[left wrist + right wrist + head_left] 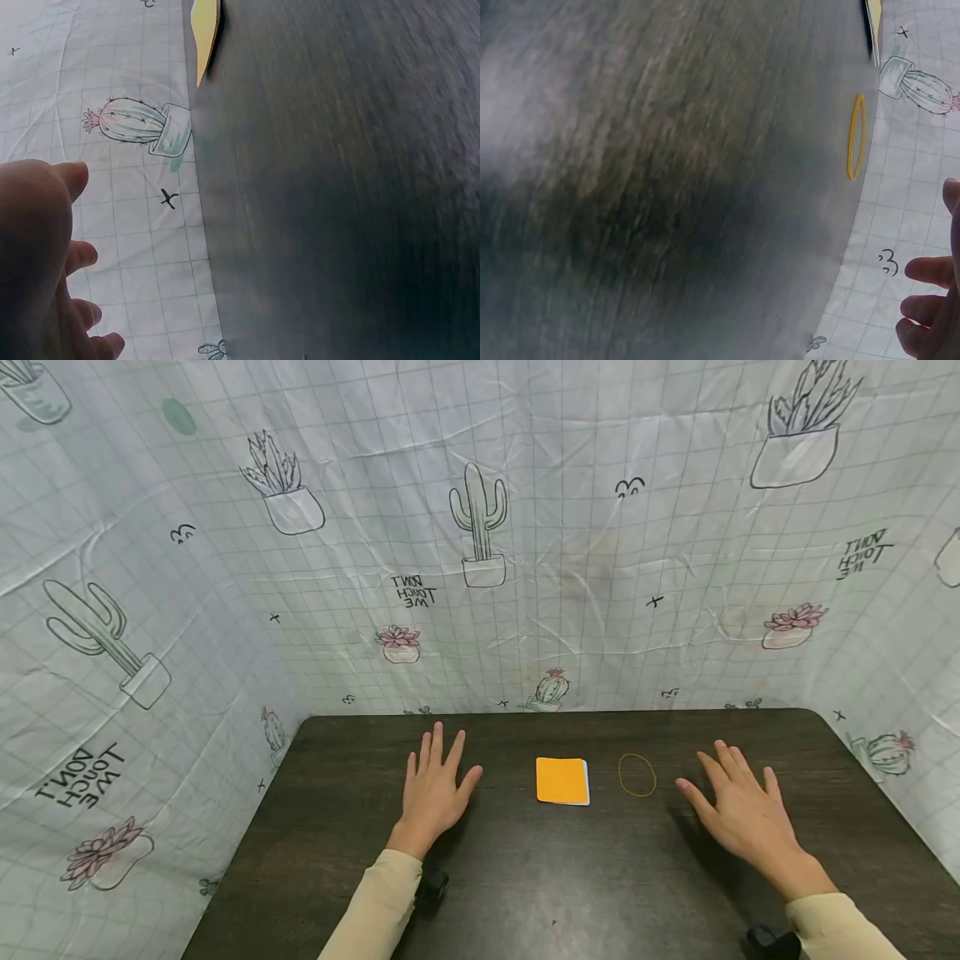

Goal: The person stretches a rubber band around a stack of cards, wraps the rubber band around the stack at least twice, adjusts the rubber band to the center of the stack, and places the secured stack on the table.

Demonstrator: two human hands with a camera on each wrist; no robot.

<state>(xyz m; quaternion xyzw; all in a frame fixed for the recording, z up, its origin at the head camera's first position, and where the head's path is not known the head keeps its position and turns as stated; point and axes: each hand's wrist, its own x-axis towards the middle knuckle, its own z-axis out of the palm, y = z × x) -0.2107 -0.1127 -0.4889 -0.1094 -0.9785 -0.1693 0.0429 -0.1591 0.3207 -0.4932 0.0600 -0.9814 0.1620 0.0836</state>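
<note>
The table [570, 877] was finished in dark brown wood grain, and its far corners were rounded. It was bordered at the back and on both sides by a white cloth [360, 510], which was crossed by a pale green grid and marked by creases. On the back stretch, a three-armed potted cactus [477, 522] was printed near the middle; lettering [413, 592] and, beneath it, a pink succulent [400, 645] were placed lower to its left. A round cactus [551, 687] was shown just above the table's far edge. A green oval [179, 416] was printed at upper left.
</note>
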